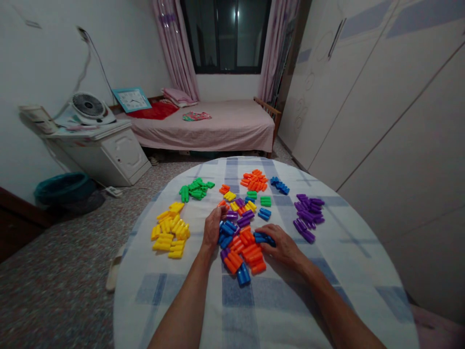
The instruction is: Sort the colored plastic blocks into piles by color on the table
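Observation:
A mixed pile of small plastic tube-shaped building pieces lies in front of me, with orange pieces (250,252) at its near side and blue pieces (227,231) at its left. My left hand (212,229) rests cupped along the left edge of this pile, fingers stretched forward and touching its side. On the right, my right hand (279,242) has its fingers curled round blue building pieces (264,238). Purple pieces (245,219) lie just beyond, between the hands. The undersides of both hands are hidden.
On the round table (174,295) lie sorted groups: yellow pieces (170,230), green pieces (196,189), an orange heap (254,180), far blue pieces (279,185) and a purple heap (308,216). Beyond stand a bed (225,126) and a cabinet (125,155); wardrobe doors (381,121) line the right.

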Tool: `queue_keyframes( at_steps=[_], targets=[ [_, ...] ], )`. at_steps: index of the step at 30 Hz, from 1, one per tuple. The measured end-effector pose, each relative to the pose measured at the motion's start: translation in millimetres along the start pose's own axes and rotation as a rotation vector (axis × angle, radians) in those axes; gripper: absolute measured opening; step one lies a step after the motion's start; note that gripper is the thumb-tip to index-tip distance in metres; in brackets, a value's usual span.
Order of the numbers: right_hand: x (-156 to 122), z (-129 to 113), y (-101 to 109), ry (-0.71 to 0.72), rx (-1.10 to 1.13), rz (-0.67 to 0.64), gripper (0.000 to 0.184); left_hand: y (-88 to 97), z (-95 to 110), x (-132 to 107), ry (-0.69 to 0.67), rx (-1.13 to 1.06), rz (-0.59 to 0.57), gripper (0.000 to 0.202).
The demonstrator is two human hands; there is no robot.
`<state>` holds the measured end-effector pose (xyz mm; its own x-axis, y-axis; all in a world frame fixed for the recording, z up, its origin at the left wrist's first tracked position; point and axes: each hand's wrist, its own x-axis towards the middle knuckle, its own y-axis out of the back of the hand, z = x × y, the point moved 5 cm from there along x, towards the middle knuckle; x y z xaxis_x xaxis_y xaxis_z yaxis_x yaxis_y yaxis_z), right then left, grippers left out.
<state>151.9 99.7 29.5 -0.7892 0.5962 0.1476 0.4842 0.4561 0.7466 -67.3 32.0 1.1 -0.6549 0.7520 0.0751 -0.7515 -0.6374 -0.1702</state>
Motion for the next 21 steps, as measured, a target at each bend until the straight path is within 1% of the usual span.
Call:
queue_keyframes(
  at_steps=[2, 4, 8, 10, 12, 14, 16, 18, 20, 21],
  targets=[
    [2, -4, -1, -0.028, -0.011, 0.045, 0.032, -0.1, 1, 0, -0.002, 0.029, -0.007, 0.060],
    [2, -3, 2, -0.055, -0.008, 0.096, 0.029, 0.1, 0, 0, -0.006, 0.049, -0.009, 0.059],
    [-5, 10, 23, -0.129, 0.019, 0.209, 0.028, 1.2, -2, 0, 0.011, 0.054, 0.009, 0.059],
    [-9, 17, 34, -0.171, 0.033, 0.222, 0.030, 1.0, -3, 1, 0.021, 0.059, 0.011, 0.060],
    [-12, 21, 40, -0.184, 0.039, 0.190, 0.032, 0.5, -3, 0, 0.021, 0.068, 0.006, 0.061],
    [-15, 20, 41, -0.155, 0.023, 0.137, 0.032, 0.2, -2, 0, 0.019, 0.075, 0.009, 0.062],
    [-17, 14, 36, -0.095, -0.008, 0.076, 0.031, 0.1, -1, -1, 0.019, 0.081, 0.016, 0.062],
    [-20, 7, 27, -0.057, -0.052, 0.020, 0.035, -0.3, 0, -1, 0.021, 0.081, 0.021, 0.062],
    [-22, 2, 19, -0.079, -0.120, -0.008, 0.042, -0.6, 1, -2, 0.021, 0.078, 0.022, 0.062],
    [-22, 0, 16, -0.109, -0.158, -0.006, 0.042, -0.6, 1, -2, 0.021, 0.077, 0.022, 0.062]
  ],
)
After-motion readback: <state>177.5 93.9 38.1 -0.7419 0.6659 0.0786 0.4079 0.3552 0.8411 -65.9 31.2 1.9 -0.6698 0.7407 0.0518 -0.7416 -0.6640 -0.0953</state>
